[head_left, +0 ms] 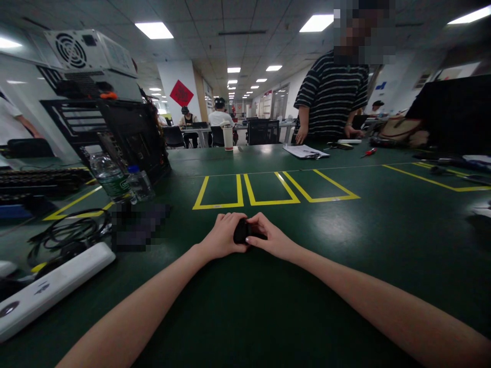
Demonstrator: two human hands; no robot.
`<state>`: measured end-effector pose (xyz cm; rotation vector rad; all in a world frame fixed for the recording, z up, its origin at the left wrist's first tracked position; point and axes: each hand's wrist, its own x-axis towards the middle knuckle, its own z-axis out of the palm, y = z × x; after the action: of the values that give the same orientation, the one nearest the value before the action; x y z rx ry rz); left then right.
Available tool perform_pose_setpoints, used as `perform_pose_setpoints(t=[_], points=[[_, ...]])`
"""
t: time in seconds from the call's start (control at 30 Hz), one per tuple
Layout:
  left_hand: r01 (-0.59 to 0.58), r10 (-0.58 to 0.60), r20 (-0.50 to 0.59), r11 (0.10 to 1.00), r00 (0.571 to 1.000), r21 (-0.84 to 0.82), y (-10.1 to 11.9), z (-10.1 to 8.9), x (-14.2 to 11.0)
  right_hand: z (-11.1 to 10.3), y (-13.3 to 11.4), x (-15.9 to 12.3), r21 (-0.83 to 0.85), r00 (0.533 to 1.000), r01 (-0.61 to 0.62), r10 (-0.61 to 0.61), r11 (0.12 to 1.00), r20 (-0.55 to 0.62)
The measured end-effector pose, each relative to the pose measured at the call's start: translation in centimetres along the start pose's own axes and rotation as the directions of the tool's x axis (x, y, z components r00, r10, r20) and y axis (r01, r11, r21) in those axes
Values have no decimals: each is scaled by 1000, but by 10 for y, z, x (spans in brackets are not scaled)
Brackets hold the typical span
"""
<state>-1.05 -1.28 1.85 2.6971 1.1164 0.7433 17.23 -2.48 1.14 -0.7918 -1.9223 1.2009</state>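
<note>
A small black rounded object (pixel 241 232) is between my two hands, just above or on the dark green table (pixel 245 306); its kind is hard to tell. My left hand (pixel 224 235) wraps round its left side, fingers over the top and thumb below. From the right, my right hand (pixel 270 236) pinches at it with the thumb and bent fingers. Part of the object is covered by the fingers of both hands. Beyond the hands, yellow tape rectangles (pixel 218 206) mark the tabletop.
At left stand a water bottle (pixel 109 176), an opened computer case (pixel 130 138), coiled black cables (pixel 69 230) and a white power strip (pixel 57 289). A white cup (pixel 228 137) and a clipboard with paper (pixel 305 152) sit farther back. A person in a striped shirt (pixel 333 97) stands across the table.
</note>
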Motion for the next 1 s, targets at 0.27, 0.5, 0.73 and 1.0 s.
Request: perform_pose_setpoints(t=[0.27,0.5,0.73,1.0], points=[[30,-30,29,999,999,-27,2,-6,4,0,-6,2,-11,995,-83,83,996,-48],[51,-45,95,997,994,-56,6,-16,7,-3,-9,4,-33,991,-132,130,991,-40],[90,-78,149,993,986,-77,3,-16,11,-9,-9,6,-21,993,-116,116,993,-13],[109,-96,155,991,983,-79,-3,-13,15,-10,-4,14,25,990,-136,137,990,-31]])
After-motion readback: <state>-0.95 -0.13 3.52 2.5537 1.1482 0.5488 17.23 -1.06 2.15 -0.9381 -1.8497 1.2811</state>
